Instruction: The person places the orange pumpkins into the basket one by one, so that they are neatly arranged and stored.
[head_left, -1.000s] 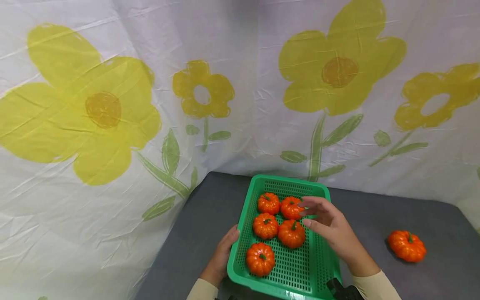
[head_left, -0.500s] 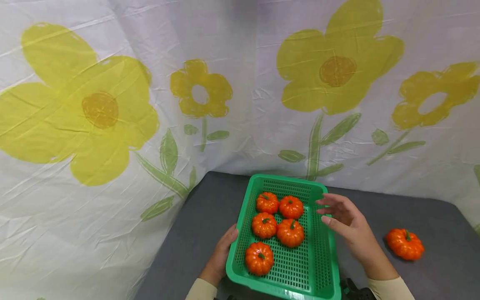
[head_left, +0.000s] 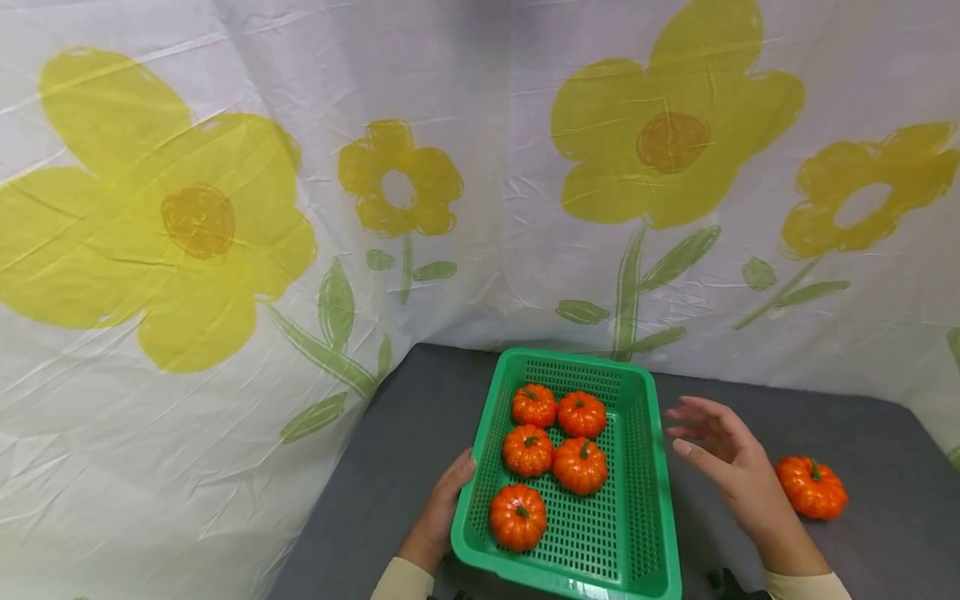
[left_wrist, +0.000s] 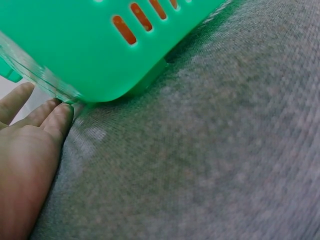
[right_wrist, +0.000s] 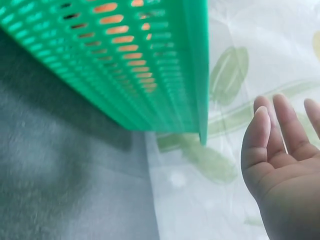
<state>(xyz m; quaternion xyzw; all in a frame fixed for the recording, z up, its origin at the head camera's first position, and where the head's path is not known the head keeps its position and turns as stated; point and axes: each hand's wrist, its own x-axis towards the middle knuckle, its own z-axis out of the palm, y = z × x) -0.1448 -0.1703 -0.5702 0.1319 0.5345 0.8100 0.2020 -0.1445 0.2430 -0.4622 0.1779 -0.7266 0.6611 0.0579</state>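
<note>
A green plastic basket with slotted walls holds several small orange pumpkins, among them one pumpkin near its front left corner. My left hand rests against the basket's left side; in the left wrist view its fairly straight fingers meet the wall near a bottom corner. To the right of the basket, my right hand is raised over the table with fingers spread and nothing in them. The right wrist view shows that hand apart from the basket wall. Another pumpkin lies on the table beyond the right wrist.
The dark grey table ends at the back against a white curtain printed with yellow flowers. This curtain also hangs along the left side. Inside the basket, the pumpkins sit mostly in the left and back portion.
My right hand has moved right, from over the pumpkins in the basket to beyond its right rim. The left hand stays at the basket's left side, and the pumpkins keep their places.
</note>
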